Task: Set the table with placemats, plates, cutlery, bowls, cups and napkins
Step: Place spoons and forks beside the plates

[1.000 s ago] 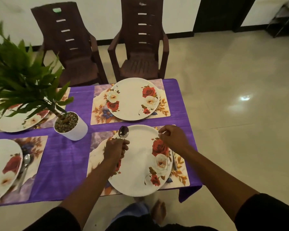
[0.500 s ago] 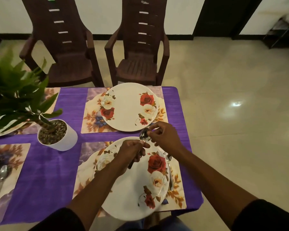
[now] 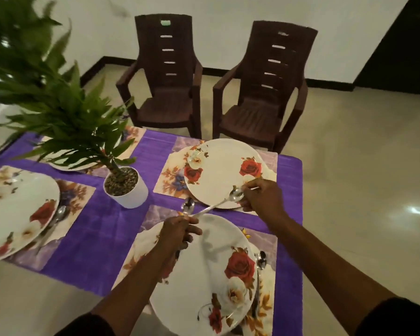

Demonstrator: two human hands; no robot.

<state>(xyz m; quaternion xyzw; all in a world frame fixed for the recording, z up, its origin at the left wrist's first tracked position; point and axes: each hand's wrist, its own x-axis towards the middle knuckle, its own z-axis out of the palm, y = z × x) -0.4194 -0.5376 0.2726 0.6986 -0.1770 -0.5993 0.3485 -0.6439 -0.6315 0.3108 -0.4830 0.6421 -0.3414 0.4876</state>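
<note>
Head view: right hand [image 3: 262,197] pinched spoon [image 3: 235,195] at bowl over far plate [image 3: 224,173]; left hand [image 3: 180,230] gripped second spoon [image 3: 188,206], apparently touching handle. Risk: crossed handles snagging, spoon dropping onto plate.

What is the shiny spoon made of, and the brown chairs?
The shiny silver spoon pinched in the right hand looks like polished metal, probably steel: its bowl shows bright glints. The two dark brown slatted armchairs look like moulded plastic: each seems to be one smooth piece with a dull sheen and cut-out slots, though dim light leaves that uncertain.
</note>
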